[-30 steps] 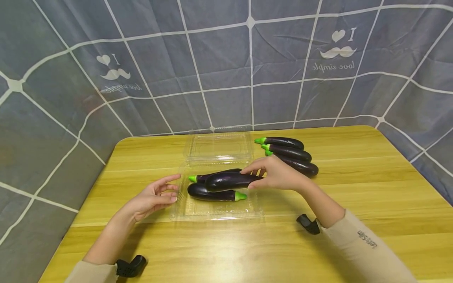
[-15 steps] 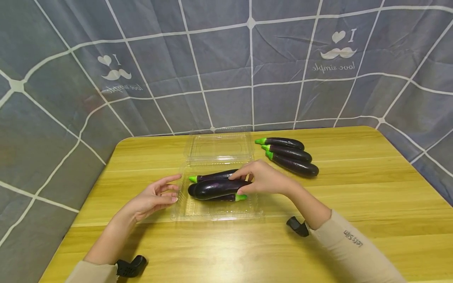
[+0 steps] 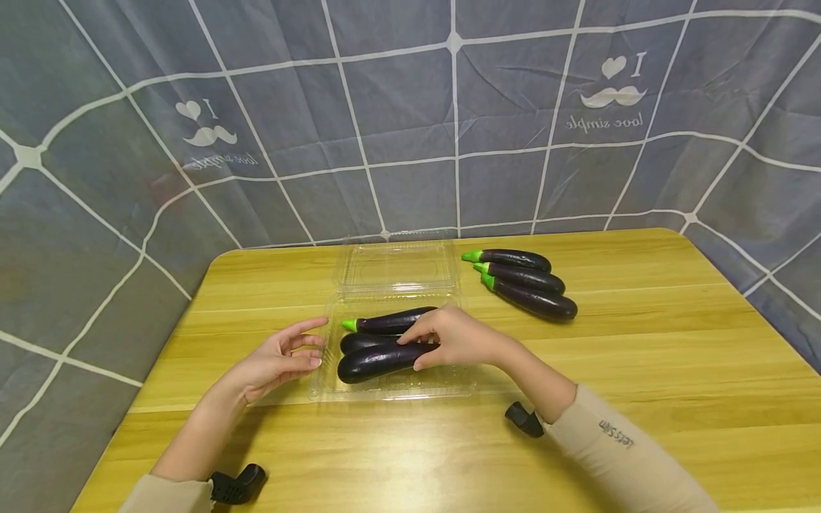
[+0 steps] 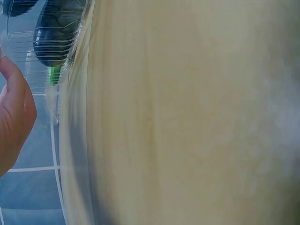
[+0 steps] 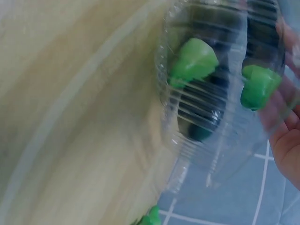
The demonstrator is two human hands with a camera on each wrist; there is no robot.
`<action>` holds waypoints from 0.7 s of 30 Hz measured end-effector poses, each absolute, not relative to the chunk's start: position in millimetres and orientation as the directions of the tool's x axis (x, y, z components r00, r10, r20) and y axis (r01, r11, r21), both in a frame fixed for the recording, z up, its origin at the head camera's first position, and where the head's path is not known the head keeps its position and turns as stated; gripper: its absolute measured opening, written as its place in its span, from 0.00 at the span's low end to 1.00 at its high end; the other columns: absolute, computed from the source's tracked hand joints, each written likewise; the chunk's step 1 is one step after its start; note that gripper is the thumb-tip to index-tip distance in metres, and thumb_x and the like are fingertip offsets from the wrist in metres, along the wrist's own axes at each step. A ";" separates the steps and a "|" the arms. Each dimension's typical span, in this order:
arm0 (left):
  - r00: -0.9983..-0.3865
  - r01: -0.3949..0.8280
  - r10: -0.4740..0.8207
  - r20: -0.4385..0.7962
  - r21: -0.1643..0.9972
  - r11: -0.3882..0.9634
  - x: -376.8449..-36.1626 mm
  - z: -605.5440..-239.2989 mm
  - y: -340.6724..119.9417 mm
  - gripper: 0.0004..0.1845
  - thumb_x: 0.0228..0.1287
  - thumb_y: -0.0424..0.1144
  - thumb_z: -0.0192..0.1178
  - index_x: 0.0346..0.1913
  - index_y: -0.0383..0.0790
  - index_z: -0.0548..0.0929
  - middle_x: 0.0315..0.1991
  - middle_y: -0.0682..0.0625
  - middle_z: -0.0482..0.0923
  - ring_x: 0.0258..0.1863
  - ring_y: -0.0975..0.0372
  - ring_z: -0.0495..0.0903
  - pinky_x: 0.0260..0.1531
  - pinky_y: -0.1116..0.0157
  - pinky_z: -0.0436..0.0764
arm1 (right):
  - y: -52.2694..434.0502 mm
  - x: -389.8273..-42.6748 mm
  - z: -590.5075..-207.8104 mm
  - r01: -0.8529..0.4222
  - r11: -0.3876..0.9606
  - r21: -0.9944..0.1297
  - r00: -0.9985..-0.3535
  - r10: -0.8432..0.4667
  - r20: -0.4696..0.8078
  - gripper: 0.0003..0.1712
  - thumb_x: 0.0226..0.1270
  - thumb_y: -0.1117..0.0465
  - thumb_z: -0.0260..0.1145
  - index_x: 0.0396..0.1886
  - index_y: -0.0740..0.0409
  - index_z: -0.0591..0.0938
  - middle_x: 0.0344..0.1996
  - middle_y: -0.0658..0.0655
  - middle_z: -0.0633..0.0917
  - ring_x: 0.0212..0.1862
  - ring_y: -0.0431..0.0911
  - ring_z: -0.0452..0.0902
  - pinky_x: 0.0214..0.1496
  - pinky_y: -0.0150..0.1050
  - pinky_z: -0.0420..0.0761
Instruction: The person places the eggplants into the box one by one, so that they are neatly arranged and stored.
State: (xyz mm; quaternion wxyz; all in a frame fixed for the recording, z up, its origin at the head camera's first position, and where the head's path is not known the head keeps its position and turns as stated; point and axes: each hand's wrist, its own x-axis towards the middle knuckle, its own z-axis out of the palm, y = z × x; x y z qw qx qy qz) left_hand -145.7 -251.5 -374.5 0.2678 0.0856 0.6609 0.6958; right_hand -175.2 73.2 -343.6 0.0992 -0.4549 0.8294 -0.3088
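My right hand [image 3: 455, 338] grips an eggplant [image 3: 372, 363] by its stem end, thumb at the front and fingers behind. It lies slanted at the front of a clear plastic clamshell box [image 3: 398, 393]. A second eggplant [image 3: 359, 343] is just behind it, partly covered. Farther back in the box rests a third eggplant [image 3: 388, 323], green cap to the left. Green caps [image 5: 260, 89] show through the box wall in the right wrist view. My left hand [image 3: 276, 363] is at the box's left edge, fingers loosely spread, gripping nothing; in the left wrist view it overlaps the wall.
The box's clear lid [image 3: 398, 265] lies folded back toward the curtain [image 3: 410, 192]. Several more eggplants [image 3: 529, 298] sit side by side on the wooden table [image 3: 641, 342] at the right, green caps leftward. A black wrist camera [image 3: 524, 420] sticks out under my right sleeve.
My right hand has moved left and toward me, bringing its eggplant from over the other two to the front of the box. My left hand has stayed in place.
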 end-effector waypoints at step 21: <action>-0.845 -0.270 0.470 -0.255 0.962 0.036 -145.5 -371.1 -251.0 0.38 0.60 0.25 0.59 0.71 0.37 0.54 0.49 0.45 0.66 0.40 0.65 0.75 0.43 0.68 0.79 | 61.2 -168.7 -357.2 -0.692 0.422 -0.585 -0.571 -0.817 0.085 0.20 0.52 0.58 0.74 0.47 0.56 0.85 0.42 0.50 0.85 0.37 0.39 0.76 0.39 0.29 0.77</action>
